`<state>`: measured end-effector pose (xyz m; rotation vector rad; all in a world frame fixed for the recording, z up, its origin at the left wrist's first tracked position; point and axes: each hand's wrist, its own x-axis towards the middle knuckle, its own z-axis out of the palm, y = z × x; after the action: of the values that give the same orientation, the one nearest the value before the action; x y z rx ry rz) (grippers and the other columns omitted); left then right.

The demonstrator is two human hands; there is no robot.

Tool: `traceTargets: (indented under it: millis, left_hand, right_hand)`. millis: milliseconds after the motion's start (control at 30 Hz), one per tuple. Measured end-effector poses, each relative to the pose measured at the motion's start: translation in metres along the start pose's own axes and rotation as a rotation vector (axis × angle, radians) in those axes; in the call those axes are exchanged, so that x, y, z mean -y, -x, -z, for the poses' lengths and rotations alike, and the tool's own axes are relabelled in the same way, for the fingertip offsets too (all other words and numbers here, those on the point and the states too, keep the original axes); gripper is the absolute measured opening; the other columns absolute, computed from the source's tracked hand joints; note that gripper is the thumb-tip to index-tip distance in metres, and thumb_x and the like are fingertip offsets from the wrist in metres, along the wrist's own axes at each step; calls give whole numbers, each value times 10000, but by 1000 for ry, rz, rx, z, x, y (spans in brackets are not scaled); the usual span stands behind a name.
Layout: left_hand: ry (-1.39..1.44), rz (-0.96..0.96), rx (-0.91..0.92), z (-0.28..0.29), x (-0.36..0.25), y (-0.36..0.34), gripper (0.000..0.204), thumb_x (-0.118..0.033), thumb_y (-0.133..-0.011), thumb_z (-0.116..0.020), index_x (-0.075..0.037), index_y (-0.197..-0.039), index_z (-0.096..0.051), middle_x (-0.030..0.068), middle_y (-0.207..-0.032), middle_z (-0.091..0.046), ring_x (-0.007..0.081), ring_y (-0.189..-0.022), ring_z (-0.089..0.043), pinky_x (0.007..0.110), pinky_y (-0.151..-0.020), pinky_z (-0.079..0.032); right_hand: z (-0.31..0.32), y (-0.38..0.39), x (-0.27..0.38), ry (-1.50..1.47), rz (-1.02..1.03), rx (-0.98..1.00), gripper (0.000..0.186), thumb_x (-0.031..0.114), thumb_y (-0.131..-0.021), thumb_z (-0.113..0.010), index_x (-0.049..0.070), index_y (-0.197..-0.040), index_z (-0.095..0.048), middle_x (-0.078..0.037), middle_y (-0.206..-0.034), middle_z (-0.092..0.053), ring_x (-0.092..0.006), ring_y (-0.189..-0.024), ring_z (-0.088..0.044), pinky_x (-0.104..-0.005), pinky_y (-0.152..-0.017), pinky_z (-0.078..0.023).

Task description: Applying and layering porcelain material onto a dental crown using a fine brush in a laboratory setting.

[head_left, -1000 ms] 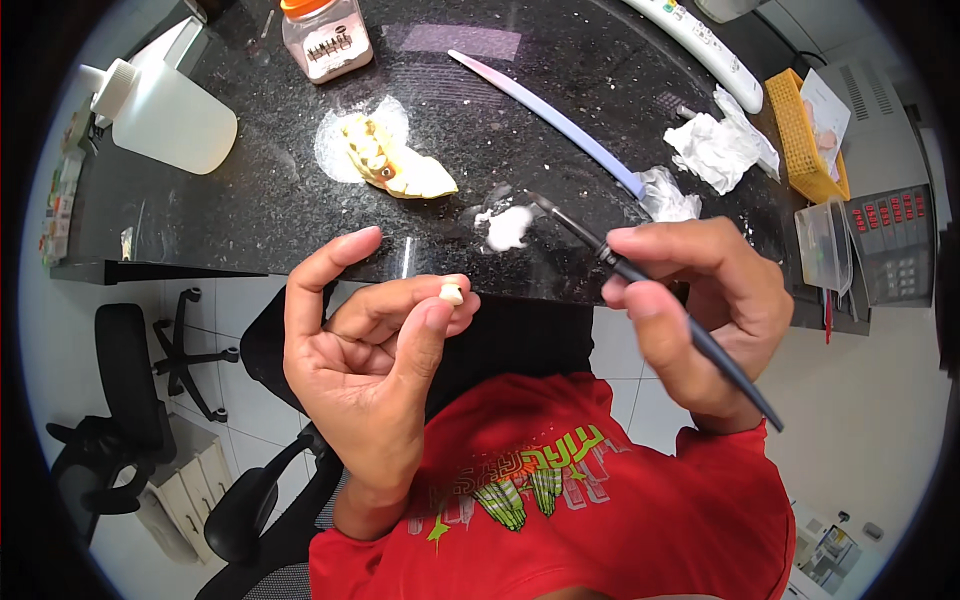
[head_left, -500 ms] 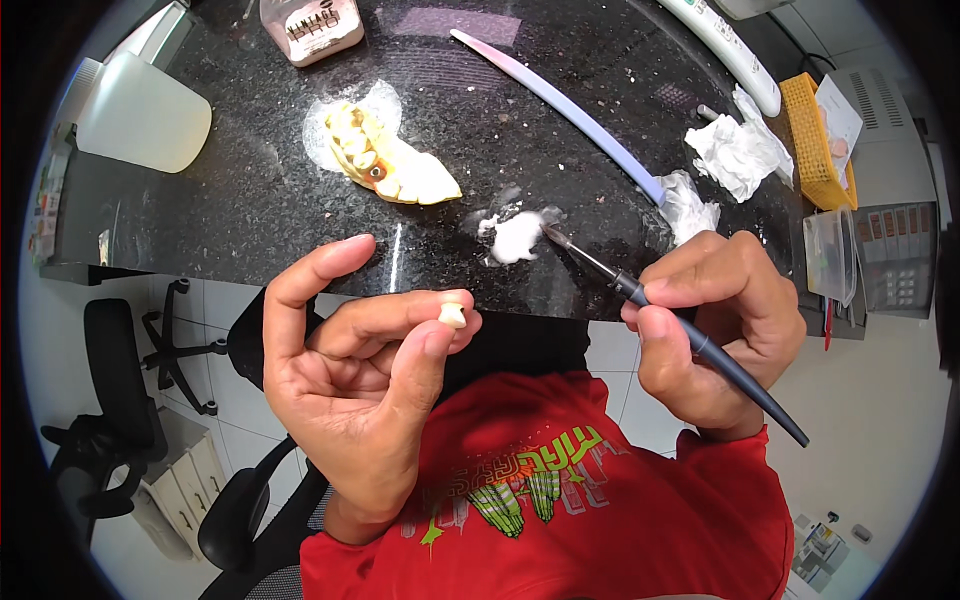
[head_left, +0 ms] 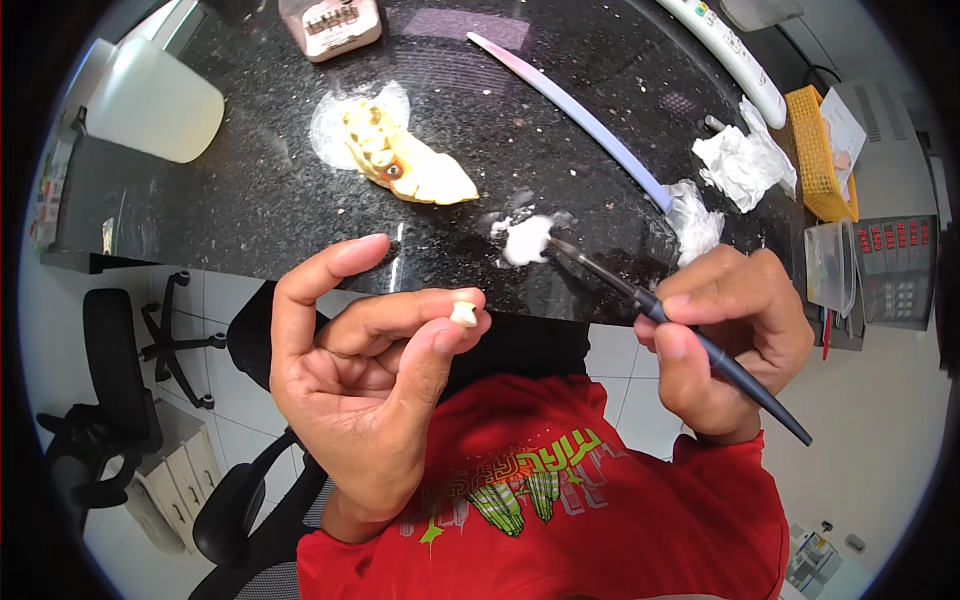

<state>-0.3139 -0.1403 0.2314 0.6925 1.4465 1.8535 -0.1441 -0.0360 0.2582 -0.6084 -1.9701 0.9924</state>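
Between thumb and a finger, my left hand (head_left: 375, 385) pinches a small cream tooth-shaped piece (head_left: 463, 313) at the counter's near edge, with the index finger raised. My right hand (head_left: 730, 340) grips a dark slim brush (head_left: 745, 375) whose tip touches the right edge of a white mound (head_left: 527, 239) on the speckled black counter (head_left: 250, 220). Behind them, a yellow dental model (head_left: 430, 175) rests on a white patch.
A translucent container (head_left: 155, 105) stands at left, a jar of pink powder (head_left: 330, 30) at back. A long lilac tool (head_left: 570, 110), crumpled tissues (head_left: 735, 160) and a yellow basket (head_left: 815, 150) lie to the right. An office chair (head_left: 115, 370) is at lower left.
The brush has swung down from above to the white mound's edge, and my right hand has shifted rightward. My left hand has moved slightly lower, still holding the piece.
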Motion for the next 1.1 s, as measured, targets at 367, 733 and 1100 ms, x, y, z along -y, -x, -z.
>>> traceTargets:
  millis: [367, 733, 1100]
  left_hand:
    - [103, 45, 44, 4, 0, -3, 513, -7, -837, -676, 70, -1254, -386, 192, -879, -679, 214, -760, -688, 290, -711, -588]
    - [92, 41, 42, 5, -1, -3, 531, -9, -829, -687, 71, -1255, -380, 192, -872, -679, 219, -759, -688, 293, -718, -584]
    - [85, 30, 50, 6, -2, -3, 527, 12, -829, -677, 67, -1260, -378, 192, -867, -679, 216, -757, -685, 289, -717, -576]
  right_hand:
    - [-17, 3, -5, -213, 222, 96, 232, -45, -664, -745, -10, -867, -638, -120, -706, -638, -185, -574, -641, -239, -482, -519]
    - [-15, 2, -6, -214, 210, 184, 286, -60, -643, -770, 1, -886, -635, -110, -748, -649, -197, -615, -652, -257, -511, -527]
    - [-14, 1, -4, -212, 198, 190, 287, -53, -643, -776, 3, -888, -635, -112, -735, -649, -200, -603, -653, -266, -509, -526]
